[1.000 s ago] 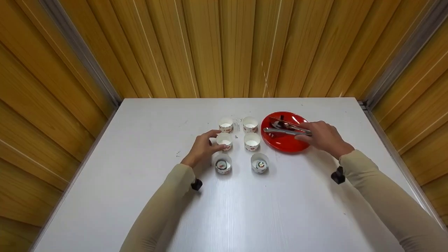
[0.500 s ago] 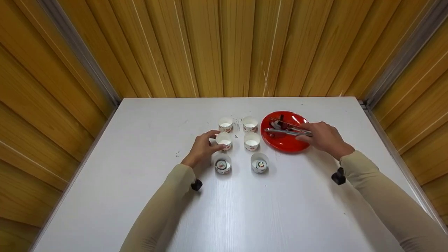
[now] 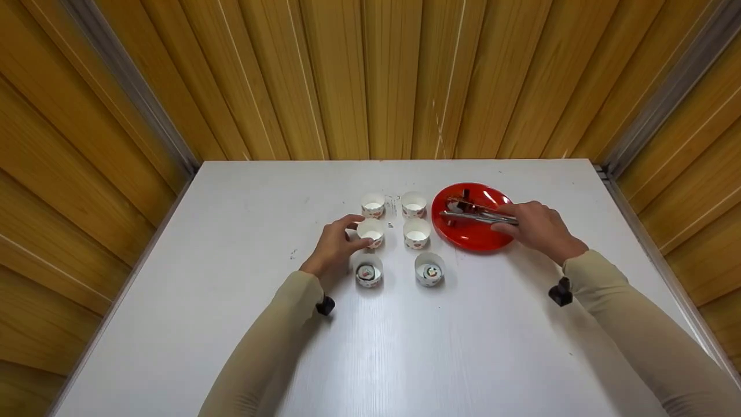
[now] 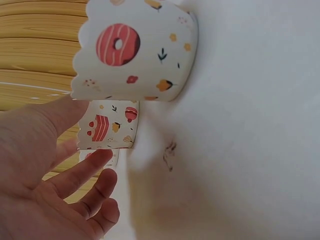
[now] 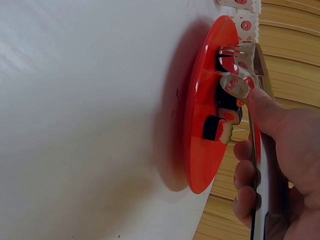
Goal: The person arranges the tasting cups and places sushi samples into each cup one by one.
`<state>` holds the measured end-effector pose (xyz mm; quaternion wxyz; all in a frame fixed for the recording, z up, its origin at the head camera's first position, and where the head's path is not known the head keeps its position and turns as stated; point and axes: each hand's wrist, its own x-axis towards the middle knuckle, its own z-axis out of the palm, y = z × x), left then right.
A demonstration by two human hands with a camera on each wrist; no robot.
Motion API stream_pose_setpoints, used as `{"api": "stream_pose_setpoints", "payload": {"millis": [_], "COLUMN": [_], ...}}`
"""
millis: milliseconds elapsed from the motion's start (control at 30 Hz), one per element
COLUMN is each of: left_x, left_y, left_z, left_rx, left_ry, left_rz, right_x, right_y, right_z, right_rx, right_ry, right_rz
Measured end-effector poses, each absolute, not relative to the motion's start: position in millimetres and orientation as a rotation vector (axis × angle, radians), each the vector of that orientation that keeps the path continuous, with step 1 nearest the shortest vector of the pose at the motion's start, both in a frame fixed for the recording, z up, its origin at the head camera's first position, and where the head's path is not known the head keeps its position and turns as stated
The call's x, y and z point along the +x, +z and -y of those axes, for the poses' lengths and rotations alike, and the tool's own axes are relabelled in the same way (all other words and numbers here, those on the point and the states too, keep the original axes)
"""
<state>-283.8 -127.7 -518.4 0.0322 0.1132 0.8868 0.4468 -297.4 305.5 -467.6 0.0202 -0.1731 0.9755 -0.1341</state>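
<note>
My left hand (image 3: 334,243) holds a white paper baking cup (image 3: 370,230), the middle one of the left column, between thumb and fingers. In the left wrist view this cup (image 4: 112,125) has a scalloped rim and printed cakes. My right hand (image 3: 538,227) grips metal serving tongs (image 3: 480,218) over a red plate (image 3: 477,242). The right wrist view shows a forked end (image 5: 232,51) and a spoon-like end (image 5: 235,86) on the tongs. Several sushi pieces (image 5: 214,128) lie on the plate, partly hidden behind the tongs.
Other paper cups stand in two columns left of the plate. The front left cup (image 3: 369,273) and front right cup (image 3: 429,271) each contain a sushi roll. The white table (image 3: 382,347) ends at a wood-patterned wall (image 3: 347,81).
The two arms of the tongs have drawn closer together over the plate. My left hand stays at the same cup.
</note>
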Motion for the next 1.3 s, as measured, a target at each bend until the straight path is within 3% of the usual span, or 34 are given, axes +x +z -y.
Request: {"api": "stream_pose_setpoints", "payload": {"millis": [1300], "left_x": [-286.0], "left_y": [-520.2], "left_z": [128.0], "left_rx": [0.352], "left_ry": [1.358], "left_rz": [-2.755], "right_x": [-297.5], "right_y": [-468.5], "right_z": [-301.9], "right_rx": [-0.474], "right_ry": [-0.459], "right_rz": [-3.028]}}
